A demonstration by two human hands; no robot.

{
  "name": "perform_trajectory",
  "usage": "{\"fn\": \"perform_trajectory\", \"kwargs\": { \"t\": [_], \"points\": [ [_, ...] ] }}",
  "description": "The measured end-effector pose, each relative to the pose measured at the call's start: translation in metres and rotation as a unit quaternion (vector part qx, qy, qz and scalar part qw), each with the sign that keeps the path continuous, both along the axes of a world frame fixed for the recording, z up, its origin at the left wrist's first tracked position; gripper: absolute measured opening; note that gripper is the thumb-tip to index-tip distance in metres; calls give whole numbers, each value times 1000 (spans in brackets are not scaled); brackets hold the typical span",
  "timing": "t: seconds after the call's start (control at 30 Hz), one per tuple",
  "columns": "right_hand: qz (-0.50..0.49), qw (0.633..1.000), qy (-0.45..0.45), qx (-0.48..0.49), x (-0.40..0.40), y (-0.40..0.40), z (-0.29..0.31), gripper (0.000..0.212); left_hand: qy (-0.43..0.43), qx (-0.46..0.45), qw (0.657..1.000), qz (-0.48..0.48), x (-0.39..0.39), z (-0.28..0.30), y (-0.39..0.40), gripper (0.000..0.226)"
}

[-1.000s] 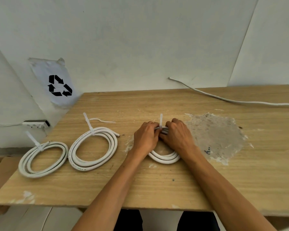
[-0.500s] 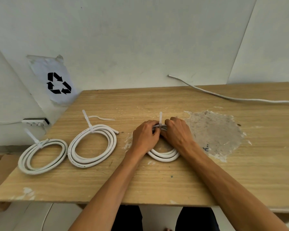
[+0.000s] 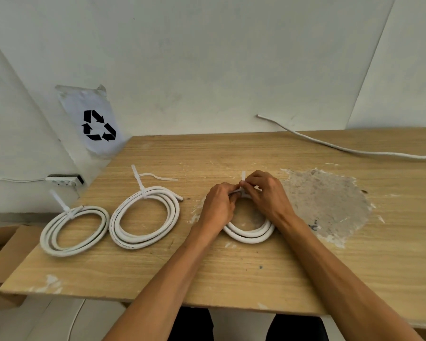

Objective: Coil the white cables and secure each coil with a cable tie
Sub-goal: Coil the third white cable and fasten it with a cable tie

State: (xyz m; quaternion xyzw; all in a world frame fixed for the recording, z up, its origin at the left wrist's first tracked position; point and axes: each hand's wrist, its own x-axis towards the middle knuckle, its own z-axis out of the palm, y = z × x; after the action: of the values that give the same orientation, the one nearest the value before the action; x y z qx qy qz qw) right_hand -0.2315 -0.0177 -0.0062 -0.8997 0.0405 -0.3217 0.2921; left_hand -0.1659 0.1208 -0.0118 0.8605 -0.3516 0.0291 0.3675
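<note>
A white cable coil (image 3: 250, 234) lies on the wooden table (image 3: 231, 274) in front of me. My left hand (image 3: 218, 205) grips the coil's far side, where the strands bunch. My right hand (image 3: 266, 194) pinches the white cable tie (image 3: 243, 177) whose tail sticks up between my hands. Two other white coils lie to the left, the middle coil (image 3: 145, 217) and the far-left coil (image 3: 74, 230), each bound by a cable tie with its tail pointing up.
A loose cable tie (image 3: 160, 177) lies behind the middle coil. An uncoiled white cable (image 3: 342, 148) runs along the table's back right. A rough grey patch (image 3: 325, 200) marks the tabletop. A recycling sign (image 3: 96, 126) and a power strip (image 3: 63, 180) are at the left wall.
My right hand's fingers have lifted from the coil and now pinch the tie's upright tail. The left hand stays on the bunched strands. The view shifted slightly.
</note>
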Motion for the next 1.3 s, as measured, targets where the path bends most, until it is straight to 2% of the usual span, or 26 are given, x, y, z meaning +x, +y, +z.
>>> {"fn": "perform_trajectory", "kwargs": {
  "t": [0.1, 0.2, 0.27, 0.37, 0.47, 0.63, 0.77, 0.97, 1.17, 1.3],
  "points": [
    [-6, 991, -36, -126, -1, 3, -4, 16, -22, 26, 999, -14, 2, 3, -2, 27],
    [6, 982, -47, -185, -4, 3, -5, 17, -40, 47, 998, -11, -2, 6, -1, 30],
    [3, 986, -40, -163, -5, 4, -4, 17, -52, 63, 997, 3, -5, 5, -1, 28],
    [-28, 998, -8, -55, -5, 6, -1, 20, -82, 114, 990, 29, -11, 5, -3, 28],
    [-39, 999, 18, -12, -7, 8, -2, 23, -77, 142, 986, 34, -17, 3, -2, 39],
    [-20, 999, 16, 40, -14, 5, 3, 32, -17, 43, 997, 67, -23, 1, 3, 39],
    [-48, 997, 37, 41, -18, 4, 3, 38, 22, 35, 996, 84, -18, 3, 5, 39],
    [-120, 978, 158, 57, -27, 2, 2, 51, 57, 56, 994, 71, 1, 19, 16, 23],
    [-150, 958, 244, 34, -24, 14, 12, 65, 94, 149, 984, 29, 10, 26, 29, 58],
    [-189, 934, 303, -10, -30, 24, 17, 66, 91, 156, 983, 28, 4, 22, 30, 69]
  ]
}}
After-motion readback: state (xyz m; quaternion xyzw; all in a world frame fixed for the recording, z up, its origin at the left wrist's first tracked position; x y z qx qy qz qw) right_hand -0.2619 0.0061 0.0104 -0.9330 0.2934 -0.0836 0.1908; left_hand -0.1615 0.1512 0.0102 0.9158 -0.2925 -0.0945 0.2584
